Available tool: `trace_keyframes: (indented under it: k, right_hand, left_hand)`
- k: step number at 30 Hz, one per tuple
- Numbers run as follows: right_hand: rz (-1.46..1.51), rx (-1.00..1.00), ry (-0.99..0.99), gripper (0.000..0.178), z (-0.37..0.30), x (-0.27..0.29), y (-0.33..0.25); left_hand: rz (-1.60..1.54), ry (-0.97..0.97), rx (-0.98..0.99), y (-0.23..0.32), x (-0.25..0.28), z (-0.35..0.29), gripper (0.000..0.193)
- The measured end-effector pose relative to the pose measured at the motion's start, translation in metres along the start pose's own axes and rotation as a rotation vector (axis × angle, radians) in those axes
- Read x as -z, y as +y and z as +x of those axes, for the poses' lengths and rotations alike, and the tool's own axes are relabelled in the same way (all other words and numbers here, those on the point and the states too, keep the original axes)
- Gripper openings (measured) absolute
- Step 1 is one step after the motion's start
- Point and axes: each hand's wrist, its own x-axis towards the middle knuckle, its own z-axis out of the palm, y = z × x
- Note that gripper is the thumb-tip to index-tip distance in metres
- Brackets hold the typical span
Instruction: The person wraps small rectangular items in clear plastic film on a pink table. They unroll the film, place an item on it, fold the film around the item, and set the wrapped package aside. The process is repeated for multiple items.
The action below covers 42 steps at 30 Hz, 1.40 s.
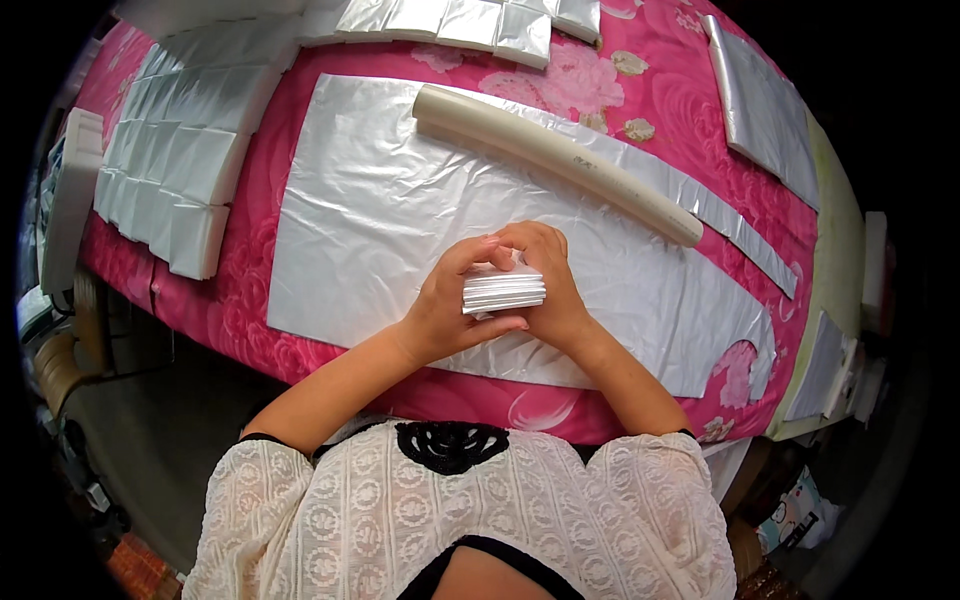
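Between my two hands is a thick stack of folded white plastic film [503, 292], its layered edges turned toward me. My left hand [447, 300] wraps the stack's left side, with the thumb beneath and the fingers over the far side. On the other side my right hand [556, 285] closes round it, its fingers meeting the left ones at the far edge. Under both hands lies a wide, wrinkled sheet of silvery white film [350, 210]. Across that sheet, beyond my hands, rests a long cream-coloured tube [560, 160], slanting down to the right.
A pink floral cloth [250, 320] covers the table. Rows of folded white packs [190, 150] stand at the left, with more folded packs [470, 22] at the far edge. A folded silvery sheet [762, 105] lies far right. A narrow film strip [745, 238] extends past the tube.
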Motion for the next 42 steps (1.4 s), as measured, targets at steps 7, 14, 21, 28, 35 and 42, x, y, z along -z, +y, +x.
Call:
trace_keyframes:
  k: [7, 14, 21, 28, 35, 42]
  right_hand:
    - [0.095, -0.025, -0.069, 0.038, -0.004, 0.014, 0.006]
    - [0.453, -0.320, 0.122, 0.026, 0.028, 0.077, 0.033]
    - [0.405, -0.695, 0.141, 0.026, 0.177, 0.180, 0.173]
    - [0.154, -0.843, 0.152, 0.028, 0.227, 0.158, 0.234]
    - [0.009, -0.807, 0.041, 0.034, 0.234, 0.150, 0.231]
    - [0.031, -0.584, 0.276, 0.047, 0.203, 0.144, 0.232]
  left_hand:
    - [-0.018, -0.094, 0.155, -0.006, 0.007, -0.005, 0.082]
    - [0.093, 0.032, 0.141, 0.011, 0.019, 0.016, 0.095]
    - [0.152, -0.020, 0.256, 0.010, 0.029, 0.008, 0.082]
    - [0.217, -0.052, 0.285, 0.014, 0.038, 0.010, 0.077]
    - [0.192, -0.046, 0.284, 0.008, 0.044, 0.008, 0.074]
    - [0.204, -0.050, 0.229, 0.017, 0.041, 0.011, 0.067]
